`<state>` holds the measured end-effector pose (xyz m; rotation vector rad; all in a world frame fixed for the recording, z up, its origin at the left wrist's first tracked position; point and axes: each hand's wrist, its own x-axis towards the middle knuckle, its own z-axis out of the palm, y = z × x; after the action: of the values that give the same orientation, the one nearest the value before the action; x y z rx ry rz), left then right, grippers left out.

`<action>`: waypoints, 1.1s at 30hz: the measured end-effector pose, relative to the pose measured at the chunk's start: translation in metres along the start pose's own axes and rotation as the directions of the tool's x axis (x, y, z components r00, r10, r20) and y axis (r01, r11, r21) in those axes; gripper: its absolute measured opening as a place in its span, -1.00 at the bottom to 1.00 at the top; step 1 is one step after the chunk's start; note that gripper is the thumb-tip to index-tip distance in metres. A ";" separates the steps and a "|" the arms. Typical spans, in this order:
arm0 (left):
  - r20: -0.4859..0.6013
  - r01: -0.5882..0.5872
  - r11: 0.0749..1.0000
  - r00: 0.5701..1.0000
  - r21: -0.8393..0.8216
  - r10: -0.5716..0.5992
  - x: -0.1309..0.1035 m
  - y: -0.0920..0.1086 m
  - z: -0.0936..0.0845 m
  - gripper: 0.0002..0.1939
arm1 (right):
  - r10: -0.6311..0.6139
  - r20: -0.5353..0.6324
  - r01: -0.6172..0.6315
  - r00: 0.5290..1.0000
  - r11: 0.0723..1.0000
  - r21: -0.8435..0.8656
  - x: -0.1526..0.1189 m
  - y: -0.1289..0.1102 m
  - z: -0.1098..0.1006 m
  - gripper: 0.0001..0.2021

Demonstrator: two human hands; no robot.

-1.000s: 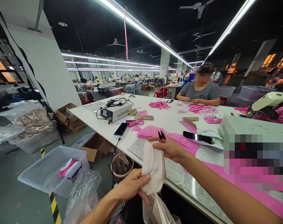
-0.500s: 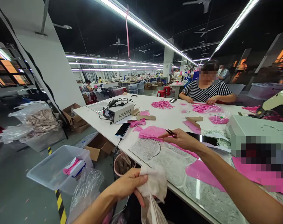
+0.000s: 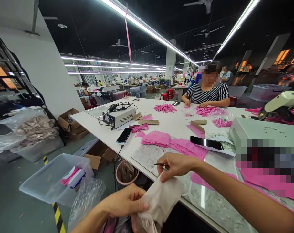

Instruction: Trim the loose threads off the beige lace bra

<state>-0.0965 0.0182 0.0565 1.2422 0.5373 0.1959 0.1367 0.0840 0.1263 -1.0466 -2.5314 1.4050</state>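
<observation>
- Head view, surface (image 3: 144, 108): broad and white, its near edge running diagonally behind the cloth.
- White cloth (image 3: 165, 194): spread between both hands at that edge; it hung from the left hand alone a moment ago.
- Left hand (image 3: 127, 201): thumb and fingers pinching the cloth's lower left side.
- Right hand (image 3: 177, 164): returned from over the surface, fingers gripping the cloth's upper end; the work appears two-handed again.
- Pink fabric stack (image 3: 156, 139): on the surface, beyond the right hand.
- Snips (image 3: 159, 164): held in the right hand, pointing left; blade opening cannot be told.
</observation>
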 end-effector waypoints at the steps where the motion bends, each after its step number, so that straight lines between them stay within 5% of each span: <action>1: 0.004 0.028 0.999 1.000 0.041 -0.028 0.000 -0.007 -0.005 -0.43 | -0.014 -0.025 0.013 1.000 0.999 -0.044 -0.006 -0.006 -0.005 -0.75; 5: -0.107 0.076 0.941 0.993 0.330 -0.043 -0.002 -0.020 -0.032 -0.47 | -0.025 -0.148 0.000 0.989 0.986 -0.167 -0.022 -0.011 -0.026 -0.83; 8: -0.296 0.108 0.775 0.949 0.623 0.106 -0.009 0.005 -0.053 -0.50 | -0.008 -0.289 -0.058 0.957 0.974 -0.219 -0.025 0.004 -0.047 -0.81; 10: -0.442 0.226 0.561 0.851 0.796 0.285 -0.013 0.040 -0.065 -0.56 | -0.028 -0.428 -0.082 0.903 0.968 -0.237 -0.028 0.012 -0.066 -0.75; 12: -0.485 0.392 0.286 0.681 0.874 0.549 -0.012 0.078 -0.073 -0.67 | -0.082 -0.596 -0.092 0.799 0.963 -0.255 -0.034 0.017 -0.084 -0.68; 14: -0.334 0.542 0.025 0.480 0.840 0.811 -0.002 0.104 -0.079 -0.72 | -0.201 -0.749 -0.095 0.631 0.939 -0.331 -0.044 0.022 -0.096 -0.67; 15: -0.207 0.584 -0.101 0.437 0.806 0.875 0.006 0.108 -0.082 -0.72 | -0.278 -0.792 -0.100 0.543 0.916 -0.389 -0.051 0.027 -0.098 -0.69; 17: 0.044 0.574 -0.335 0.461 0.747 0.886 0.029 0.098 -0.088 -0.69 | -0.417 -0.804 -0.139 0.424 0.847 -0.513 -0.062 0.047 -0.089 -0.75; 18: 0.132 0.523 -0.433 0.515 0.734 0.847 0.042 0.084 -0.091 -0.64 | -0.453 -0.781 -0.158 0.430 0.814 -0.559 -0.067 0.062 -0.079 -0.76; 22: 0.240 0.220 -0.556 0.733 0.802 0.636 0.084 0.013 -0.101 -0.60 | -0.382 -0.707 -0.295 0.595 0.715 -0.634 -0.080 0.129 -0.022 -0.78; 24: 0.287 0.073 -0.539 0.783 0.839 0.552 0.091 -0.012 -0.102 -0.61 | -0.341 -0.686 -0.304 0.643 0.708 -0.637 -0.085 0.153 0.003 -0.71; 27: 0.336 -0.029 -0.521 0.796 0.853 0.504 0.087 -0.026 -0.100 -0.61 | -0.279 -0.666 -0.341 0.692 0.686 -0.642 -0.092 0.167 0.021 -0.66; 33: 0.281 0.022 -0.476 0.782 0.879 0.556 0.077 -0.031 -0.091 -0.63 | -0.160 -0.601 -0.278 0.783 0.774 -0.568 -0.103 0.161 0.022 -0.71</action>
<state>-0.0795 0.1176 -0.0135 3.3715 0.6021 0.5602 0.2927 0.0643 0.0162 -1.3860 -2.4358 0.0508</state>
